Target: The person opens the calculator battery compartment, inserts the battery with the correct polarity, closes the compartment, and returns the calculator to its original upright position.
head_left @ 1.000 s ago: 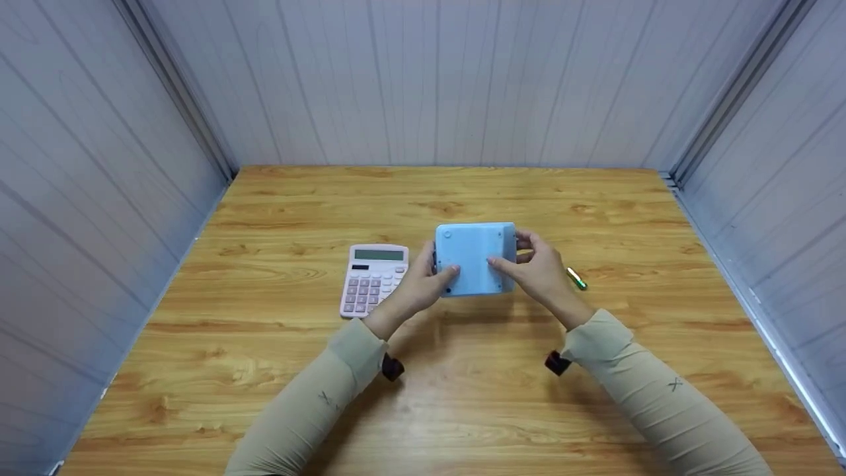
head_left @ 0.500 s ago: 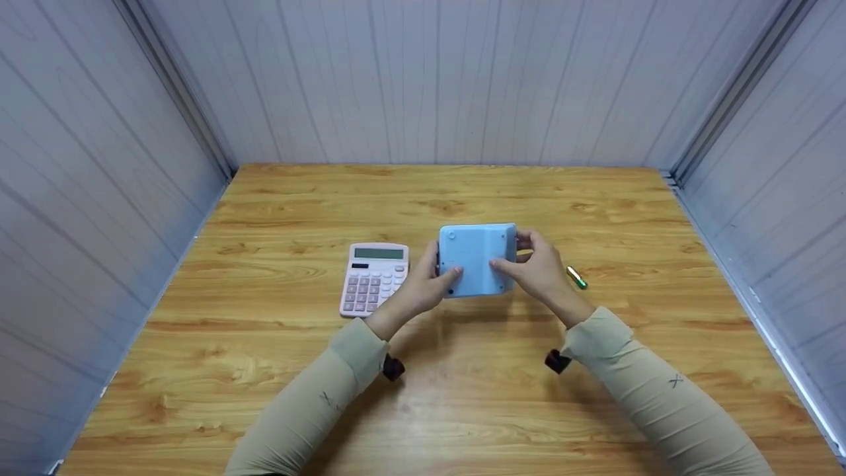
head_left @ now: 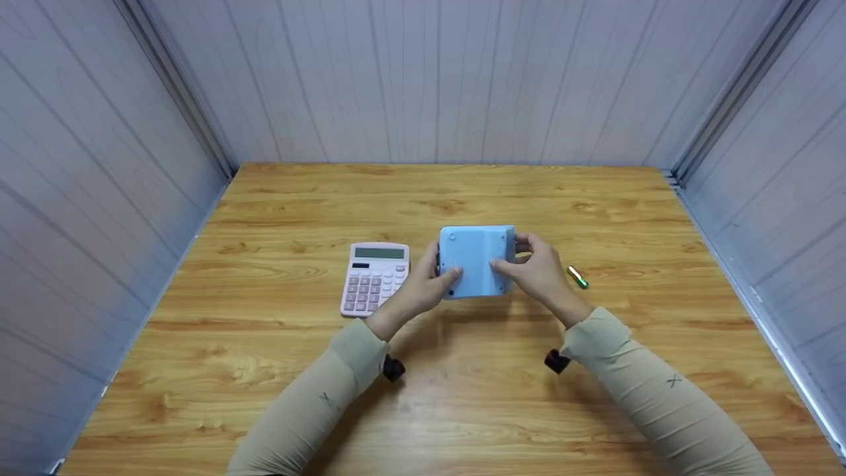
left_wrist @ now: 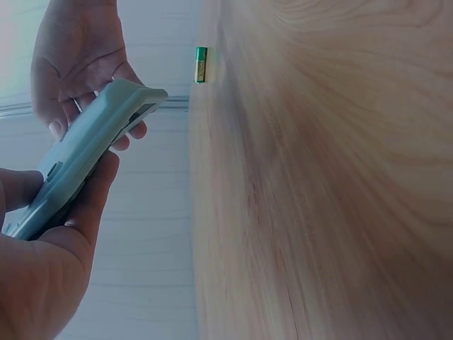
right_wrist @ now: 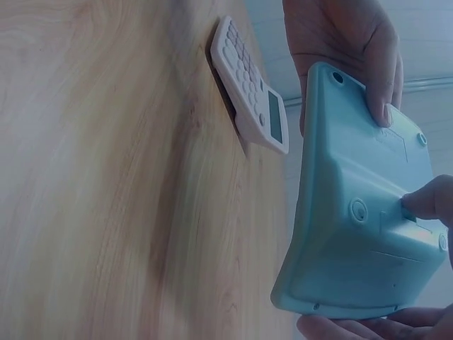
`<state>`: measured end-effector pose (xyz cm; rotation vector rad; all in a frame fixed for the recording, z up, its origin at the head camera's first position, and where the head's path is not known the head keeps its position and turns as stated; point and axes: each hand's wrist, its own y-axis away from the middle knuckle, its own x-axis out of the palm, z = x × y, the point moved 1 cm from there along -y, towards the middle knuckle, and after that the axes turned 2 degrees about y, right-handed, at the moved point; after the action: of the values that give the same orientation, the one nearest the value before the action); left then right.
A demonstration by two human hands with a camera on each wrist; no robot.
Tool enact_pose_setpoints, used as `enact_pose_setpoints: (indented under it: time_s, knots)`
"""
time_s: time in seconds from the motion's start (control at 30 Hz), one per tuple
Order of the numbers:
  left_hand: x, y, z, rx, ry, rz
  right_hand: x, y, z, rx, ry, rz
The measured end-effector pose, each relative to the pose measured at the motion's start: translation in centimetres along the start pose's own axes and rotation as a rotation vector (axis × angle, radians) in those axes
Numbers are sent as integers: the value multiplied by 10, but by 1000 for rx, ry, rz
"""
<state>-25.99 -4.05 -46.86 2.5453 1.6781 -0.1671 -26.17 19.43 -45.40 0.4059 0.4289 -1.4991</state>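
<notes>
A light blue calculator [head_left: 470, 248] is held above the table with its back face up, so its keys are hidden. My left hand [head_left: 422, 285] grips its left side, thumb on the back and fingers underneath. My right hand [head_left: 543, 272] holds the opposite, thicker end. In the right wrist view, the right thumb [right_wrist: 433, 200] presses at a small notch in the calculator's back [right_wrist: 340, 177], while the other fingers curl under the edge. The left wrist view shows the calculator [left_wrist: 88, 138] tilted, edge on.
A pink calculator [head_left: 360, 281] lies face up on the wooden table [head_left: 462, 396], left of my left hand and partly covered by it. A green battery [head_left: 577, 277] lies right of my right hand. Pale panel walls [head_left: 423, 79] enclose the table's back and sides.
The blue calculator has shifted slightly to the right and toward me, its tilt changing a little. Both hands keep the same hold, and the right thumb stays on its back.
</notes>
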Motion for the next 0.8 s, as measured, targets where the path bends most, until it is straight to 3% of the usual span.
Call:
enact_pose_setpoints:
  time_s: [0.53, 0.67, 0.8]
  knots:
    - [-5, -1, 4, 38, 31, -29, -7, 2, -7, -1, -61, 116]
    - [-5, -2, 6, 45, 43, -29, -10, 4, -8, -4, -73, 88]
    - [-5, -2, 6, 24, 36, -38, -12, 5, -8, -60, -94, 48]
